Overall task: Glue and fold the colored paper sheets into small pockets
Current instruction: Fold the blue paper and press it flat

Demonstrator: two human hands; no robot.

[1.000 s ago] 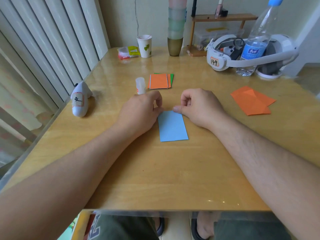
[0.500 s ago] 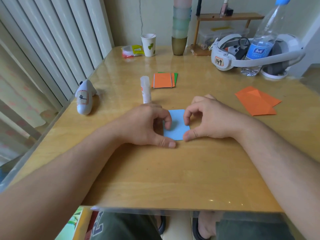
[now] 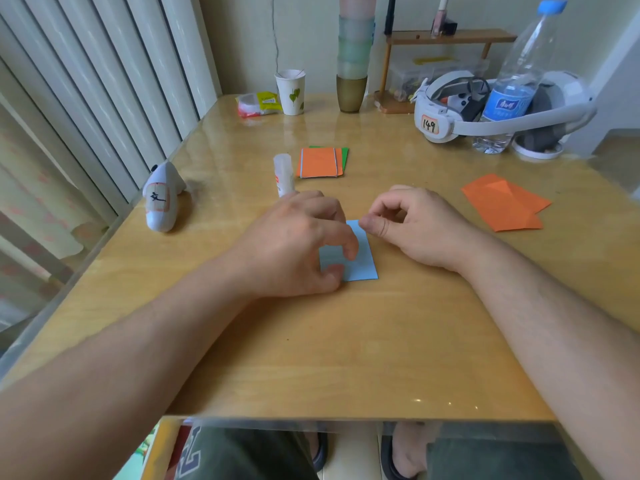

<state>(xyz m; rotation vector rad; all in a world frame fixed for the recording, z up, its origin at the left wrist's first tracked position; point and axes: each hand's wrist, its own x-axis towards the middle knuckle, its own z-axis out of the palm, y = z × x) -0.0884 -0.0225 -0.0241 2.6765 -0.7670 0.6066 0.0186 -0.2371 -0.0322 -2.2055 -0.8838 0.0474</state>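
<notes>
A small blue paper rectangle (image 3: 364,261) lies flat on the wooden table (image 3: 311,358) between my hands. My left hand (image 3: 294,244) covers its left part, with curled fingers: the thumb and the index fingertip press down on the sheet. My right hand (image 3: 419,226) sits at the paper's far right corner, fingers curled, thumb and index pinched together at that corner. A glue stick (image 3: 284,174) stands upright just beyond my left hand. Behind it lies a stack of folded orange and green pockets (image 3: 320,162). Loose orange sheets (image 3: 502,206) lie to the right.
A white shark-shaped object (image 3: 161,199) lies near the left edge. At the back stand a paper cup (image 3: 291,93), a snack packet (image 3: 258,103), stacked cups (image 3: 352,81), a white headset (image 3: 446,116), a water bottle (image 3: 512,95) and a small wooden shelf (image 3: 450,38).
My left hand slid further over the blue paper. My right hand drew back from the near edge up to the far right corner. The paper stayed in place.
</notes>
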